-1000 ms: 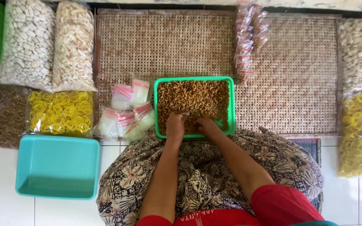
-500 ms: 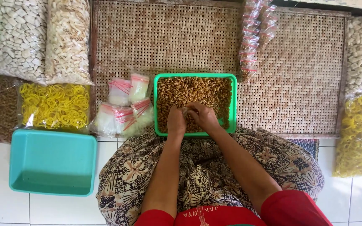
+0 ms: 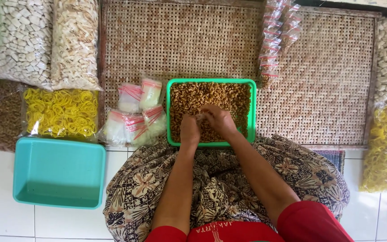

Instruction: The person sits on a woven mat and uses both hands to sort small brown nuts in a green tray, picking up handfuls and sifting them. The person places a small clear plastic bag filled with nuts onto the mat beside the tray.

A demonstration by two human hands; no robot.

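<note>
Both hands, left hand (image 3: 189, 130) and right hand (image 3: 219, 120), are shifting slightly rightward inside the green rectangular plastic tray (image 3: 171, 112) of brown nuts (image 3: 211, 94), fingers curling closed on nuts.

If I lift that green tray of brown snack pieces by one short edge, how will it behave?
The green tray looks like thin plastic and is filled nearly to its rim, so it would probably flex and feel fairly heavy at the far end. The loose brown snack pieces would likely slide and spill if it tilts. Both hands, left hand and right hand, rest in the pile.
</note>
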